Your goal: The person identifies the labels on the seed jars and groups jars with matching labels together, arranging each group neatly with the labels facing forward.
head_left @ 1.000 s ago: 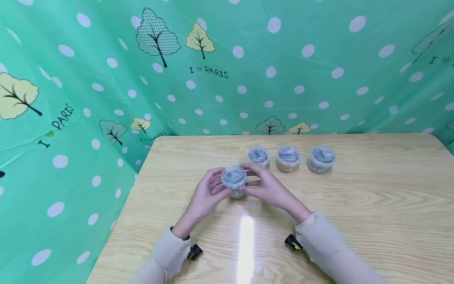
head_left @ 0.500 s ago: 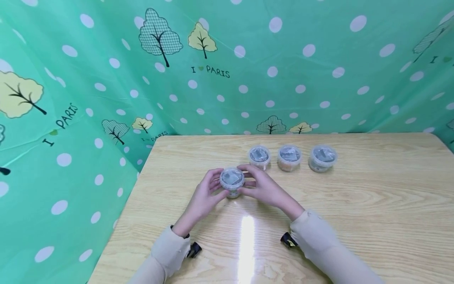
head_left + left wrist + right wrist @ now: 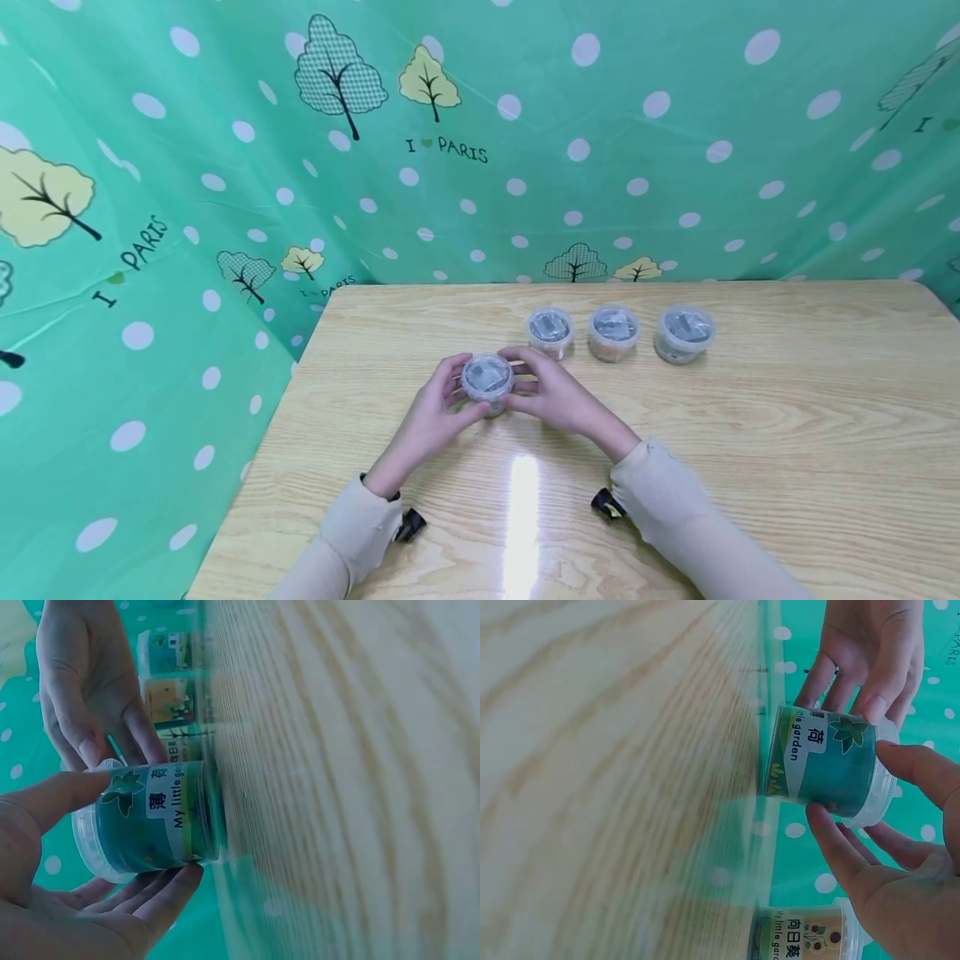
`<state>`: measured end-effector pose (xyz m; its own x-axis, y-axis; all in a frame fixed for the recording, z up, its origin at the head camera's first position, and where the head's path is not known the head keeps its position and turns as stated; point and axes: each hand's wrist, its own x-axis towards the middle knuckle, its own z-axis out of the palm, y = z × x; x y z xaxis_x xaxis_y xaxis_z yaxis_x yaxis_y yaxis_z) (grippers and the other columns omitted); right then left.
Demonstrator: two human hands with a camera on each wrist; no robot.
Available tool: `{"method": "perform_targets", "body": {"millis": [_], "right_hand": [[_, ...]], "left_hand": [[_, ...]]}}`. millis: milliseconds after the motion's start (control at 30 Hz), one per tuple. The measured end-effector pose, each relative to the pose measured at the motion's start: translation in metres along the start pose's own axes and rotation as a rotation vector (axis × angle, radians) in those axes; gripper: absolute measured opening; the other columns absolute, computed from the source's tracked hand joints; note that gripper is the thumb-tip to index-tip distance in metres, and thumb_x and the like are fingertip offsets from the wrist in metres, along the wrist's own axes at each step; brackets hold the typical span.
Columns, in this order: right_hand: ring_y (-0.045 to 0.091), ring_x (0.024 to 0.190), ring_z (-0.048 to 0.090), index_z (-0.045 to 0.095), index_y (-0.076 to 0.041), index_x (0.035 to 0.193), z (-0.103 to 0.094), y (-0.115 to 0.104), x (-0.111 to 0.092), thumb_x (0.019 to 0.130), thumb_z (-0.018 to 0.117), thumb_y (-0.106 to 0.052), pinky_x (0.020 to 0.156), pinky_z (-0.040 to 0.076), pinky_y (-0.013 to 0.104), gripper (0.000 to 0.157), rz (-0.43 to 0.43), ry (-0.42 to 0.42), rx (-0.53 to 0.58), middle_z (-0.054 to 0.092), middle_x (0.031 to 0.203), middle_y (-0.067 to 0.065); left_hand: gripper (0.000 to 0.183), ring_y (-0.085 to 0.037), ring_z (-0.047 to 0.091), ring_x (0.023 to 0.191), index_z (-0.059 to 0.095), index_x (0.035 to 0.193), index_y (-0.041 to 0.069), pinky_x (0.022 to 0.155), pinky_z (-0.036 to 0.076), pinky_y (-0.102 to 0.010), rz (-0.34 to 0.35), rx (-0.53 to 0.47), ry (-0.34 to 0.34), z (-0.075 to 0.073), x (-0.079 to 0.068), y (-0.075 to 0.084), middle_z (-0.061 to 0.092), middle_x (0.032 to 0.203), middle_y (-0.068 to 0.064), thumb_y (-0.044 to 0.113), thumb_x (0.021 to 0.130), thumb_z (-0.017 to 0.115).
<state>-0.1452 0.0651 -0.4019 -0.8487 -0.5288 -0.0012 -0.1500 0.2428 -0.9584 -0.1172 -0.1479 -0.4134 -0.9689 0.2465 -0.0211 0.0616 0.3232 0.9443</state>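
Both hands hold one small plastic tub (image 3: 487, 376) upright between them, its base close over the table. Grey contents show through the clear lid, and its green label (image 3: 135, 817) carries a leaf and "My little garden". My left hand (image 3: 437, 406) curls its thumb and fingers round the left side. From the opposite side my right hand (image 3: 550, 392) grips with the thumb near the front and fingers behind. In the right wrist view the right thumb (image 3: 915, 765) lies by the lid rim, fingertips under the label's edge.
Behind stand three similar lidded tubs in a row: a left one (image 3: 550, 327), a middle one (image 3: 613, 332) with an orange label, and a right one (image 3: 684, 333). The wooden table (image 3: 810, 433) ends at a green dotted curtain (image 3: 637, 150).
Both hands have shifted the tub slightly left and keep their hold on it. The three tubs behind stay where they stand; the head view has moved a little.
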Motion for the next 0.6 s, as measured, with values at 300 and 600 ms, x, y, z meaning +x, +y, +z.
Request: {"method": "perform_targets", "body": {"millis": [300,600], "right_hand": [[0.038,0.131,0.051,0.04,0.002,0.144,0.0034,0.0025,-0.0002,0.088,0.071,0.002,0.105,0.05,0.041,0.064,-0.011,0.003,-0.001,0.047,0.143,0.021],[0.038,0.127,0.054,0.039,0.003,0.143,0.0061,0.0027,-0.0014,0.086,0.072,0.004,0.105,0.051,0.042,0.066,-0.031,0.006,-0.003,0.048,0.14,0.022]], "left_hand": [[0.071,-0.034,0.051,0.131,0.038,0.146,0.004,0.111,0.044,-0.046,0.002,0.023,0.007,0.0002,-0.0018,-0.0002,0.052,0.141,-0.019,0.011,0.087,0.077],[0.073,-0.033,0.052,0.131,0.038,0.144,0.002,0.11,0.045,-0.047,0.044,0.08,0.009,0.0001,-0.0031,0.0001,0.054,0.14,-0.019,0.01,0.084,0.079]]}}
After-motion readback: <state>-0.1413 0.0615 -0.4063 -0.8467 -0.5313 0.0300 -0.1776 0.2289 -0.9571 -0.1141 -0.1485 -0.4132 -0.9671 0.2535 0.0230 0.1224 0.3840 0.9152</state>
